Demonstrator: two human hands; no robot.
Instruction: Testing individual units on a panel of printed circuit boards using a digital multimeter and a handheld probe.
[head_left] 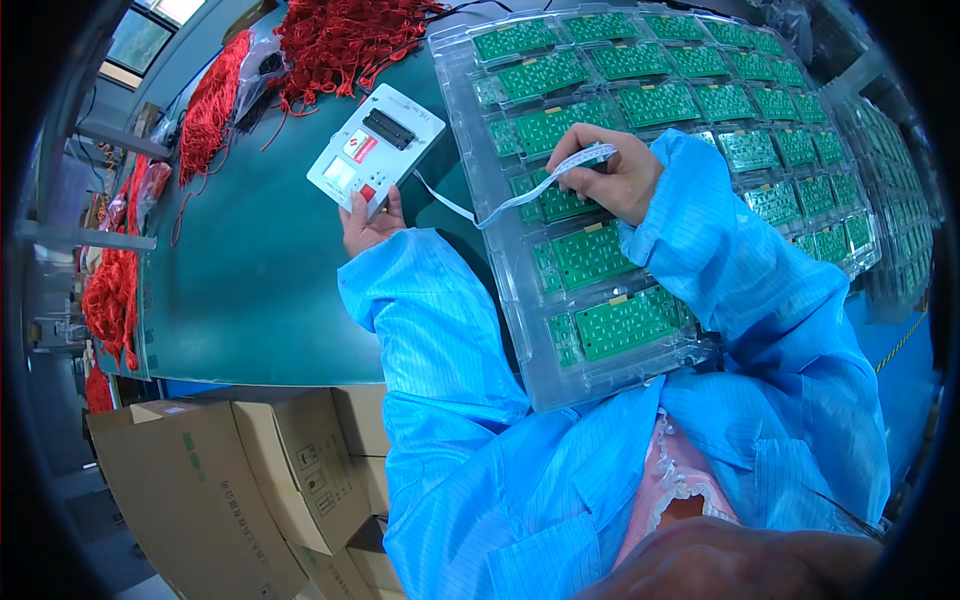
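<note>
My left hand [372, 222] grips the lower end of a white handheld programmer [405, 160], a flat box with a black socket, a small lit screen and a red button. Its thumb lies beside the button. From the box's right side runs a white ribbon cable [505, 205]. My right hand [612, 175] pinches the cable near its far end, over a clear plastic tray [520, 345]. Rows of green circuit boards [625, 325] fill the tray's pockets. The fingers hide part of one board; whether the cable touches it, I cannot tell.
Bundles of red cords [345, 45] lie at the back of the green table [260, 310], with more red cords [112, 310] along its left. Cardboard boxes [200, 490] stand below the front edge. A second tray of boards [895, 190] sits at the far right.
</note>
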